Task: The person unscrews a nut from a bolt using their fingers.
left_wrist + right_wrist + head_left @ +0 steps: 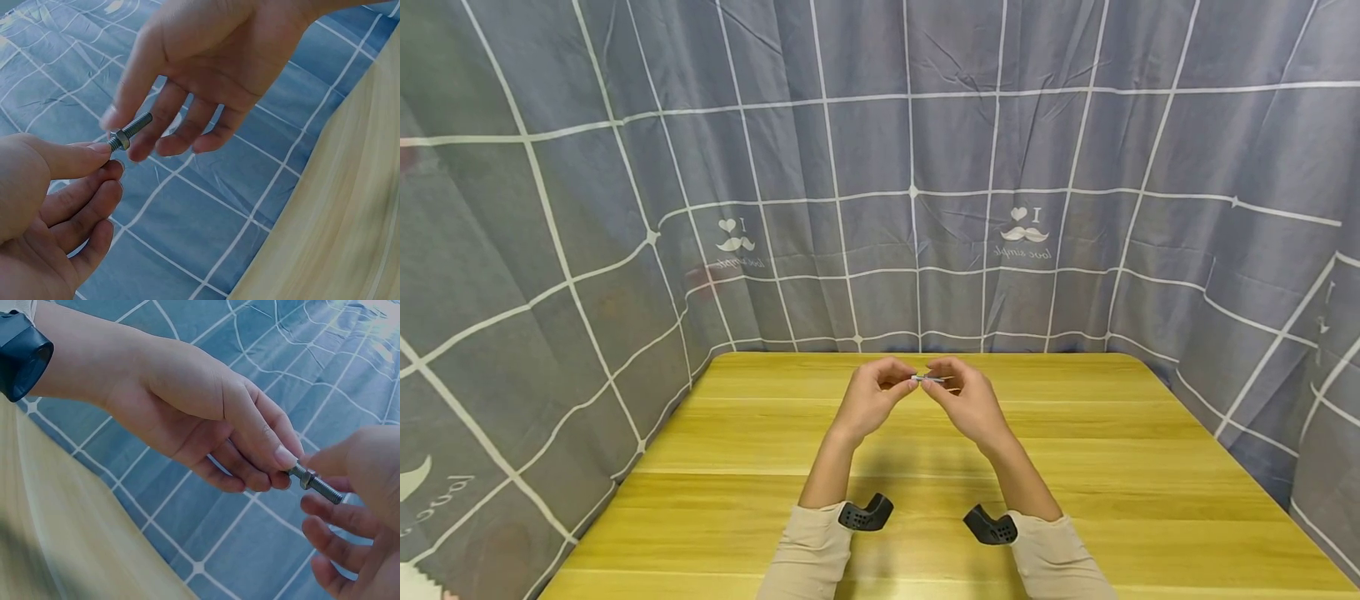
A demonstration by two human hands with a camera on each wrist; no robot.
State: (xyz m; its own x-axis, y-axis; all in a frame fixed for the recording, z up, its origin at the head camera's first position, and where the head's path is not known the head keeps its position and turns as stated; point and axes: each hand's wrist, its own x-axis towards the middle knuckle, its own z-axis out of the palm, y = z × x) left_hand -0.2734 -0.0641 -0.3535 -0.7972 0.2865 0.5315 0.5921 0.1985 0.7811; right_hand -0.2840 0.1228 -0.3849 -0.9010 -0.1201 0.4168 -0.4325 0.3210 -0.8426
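From my remote station, I read this step as running the nut (124, 139) along the bolt (139, 125). Starting at left of centre in the head view, the left hand (867, 407) pinches the bolt between thumb and fingertips, hiding one end. The bolt sits mid-frame, nearly level there; in the left wrist view its long axis slants, bare threaded end toward the upper right. At right of centre, the right hand (972, 408) is loosely spread about the nut; I can't tell if it touches. Next probably calls for a fingertip twist, with the bolt kept steady.

Head looks down; 2 wrist close-ups share bolt (135, 127).
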